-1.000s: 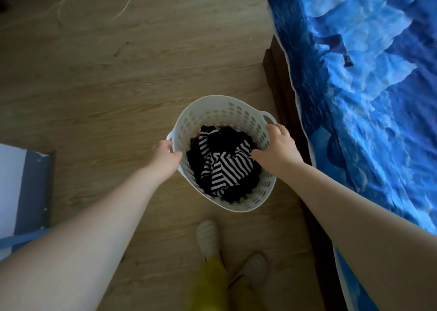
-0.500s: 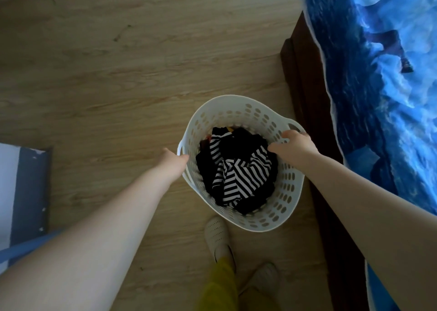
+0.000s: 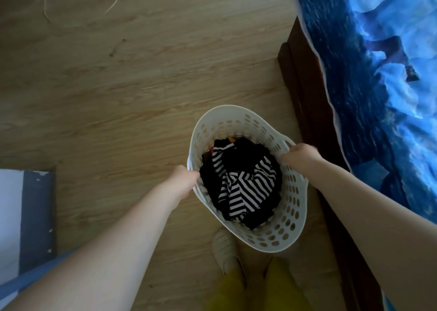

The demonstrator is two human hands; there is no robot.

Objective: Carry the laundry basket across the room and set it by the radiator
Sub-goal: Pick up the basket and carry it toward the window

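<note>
Beside bed [image 3: 369, 74], L hand [image 3: 183, 180] & R hand [image 3: 301, 154] clamp laundry basket [image 3: 246, 121] rim; fingertips hidden, prob. curled.

One view only, head cam, so no second view to overlap with. It looked steeply down, almost straight at the floor [image 3: 118, 86], from standing height. Wide-angle lens bent the edges. Both forearms ran up from bottom corners to centre frame; the basket [image 3: 290, 218] sat centre-right, approx. arm's reach below the lens. Feet showed at bottom edge, right under the cam. The bed [image 3: 378, 74] filled the right side, close by; the rug [image 3: 35, 216] was cut off at left edge.
</note>
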